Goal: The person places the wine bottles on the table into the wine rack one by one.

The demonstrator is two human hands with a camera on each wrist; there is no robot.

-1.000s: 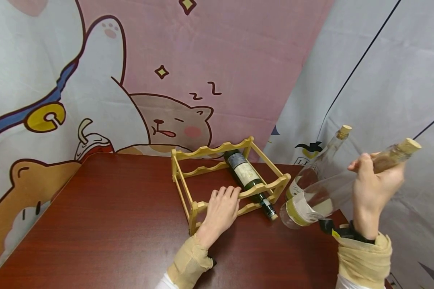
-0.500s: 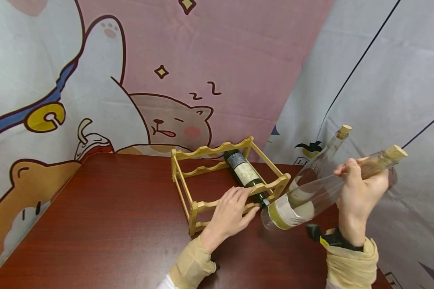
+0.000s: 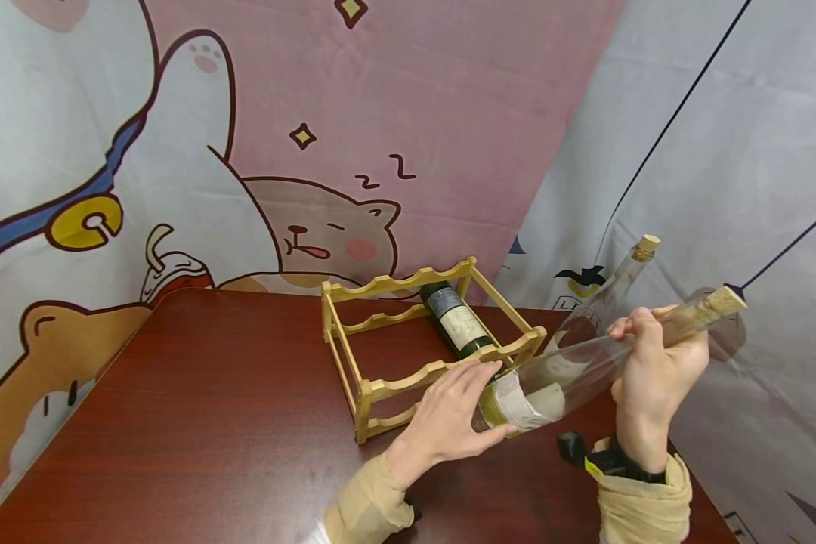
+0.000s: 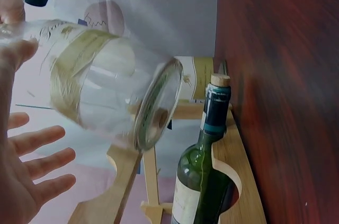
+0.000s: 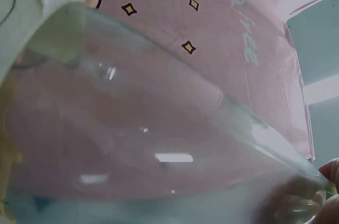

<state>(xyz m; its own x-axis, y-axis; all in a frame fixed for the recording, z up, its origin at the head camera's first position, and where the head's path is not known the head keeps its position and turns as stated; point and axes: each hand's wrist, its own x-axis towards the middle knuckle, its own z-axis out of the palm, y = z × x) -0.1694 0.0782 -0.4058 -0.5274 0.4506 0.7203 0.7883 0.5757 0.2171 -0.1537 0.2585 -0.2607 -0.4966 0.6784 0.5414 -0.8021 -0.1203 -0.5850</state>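
My right hand point(image 3: 659, 370) grips the neck of a clear glass bottle point(image 3: 588, 370) with a cork and a pale label. The bottle is tilted, cork end up to the right, base low to the left. My left hand point(image 3: 445, 415) is at that base with its fingers extended; in the left wrist view the fingers point(image 4: 53, 158) are spread beside the bottle. A wooden wine rack point(image 3: 363, 412) stands just behind my left hand. A green wine bottle point(image 3: 461, 321) lies in its right-hand slot, its neck hidden in the head view but visible, corked, in the left wrist view.
A second clear corked bottle point(image 3: 625, 276) stands behind the held one, to the right of the rack. The dark red table point(image 3: 197, 423) extends left of the rack. Printed cloth point(image 3: 483, 113) hangs behind the table and along its right side.
My right hand has brought the clear bottle left and toward the rack. My left hand has shifted right from the rack's front rail to the bottle's base, its thumb spreading out.
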